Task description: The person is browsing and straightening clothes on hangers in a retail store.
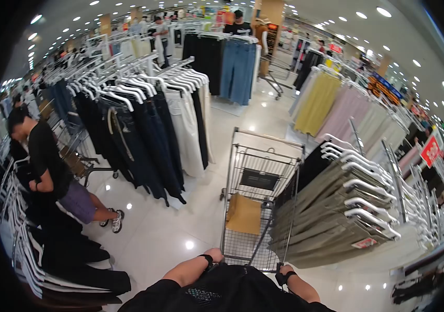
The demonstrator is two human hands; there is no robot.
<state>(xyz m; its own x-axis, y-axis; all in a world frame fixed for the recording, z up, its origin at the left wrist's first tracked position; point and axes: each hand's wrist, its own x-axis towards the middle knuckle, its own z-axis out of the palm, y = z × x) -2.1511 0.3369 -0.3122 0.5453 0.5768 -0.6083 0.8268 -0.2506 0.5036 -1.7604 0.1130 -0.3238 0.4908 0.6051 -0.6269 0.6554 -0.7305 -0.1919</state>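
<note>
A metal shopping cart (269, 137) stands directly in front of me, its wire basket holding a flat piece of brown cardboard (243, 214). My left hand (214, 254) is closed on the left end of the cart's handle. At the right end, my right hand (286, 269) is closed on the handle too. Dark bands circle both wrists. The handle's middle is hidden behind my black shirt. Olive trousers (315, 223) on white hangers hang close along the cart's right side.
Racks of dark jeans (144, 140) and white trousers (185, 130) line the left. A person in purple shorts (79, 203) stands there. Ahead are blue jeans (237, 70), and yellow trousers (317, 101) at right. Glossy floor (190, 218) runs between the racks; another cart (275, 86) is farther off.
</note>
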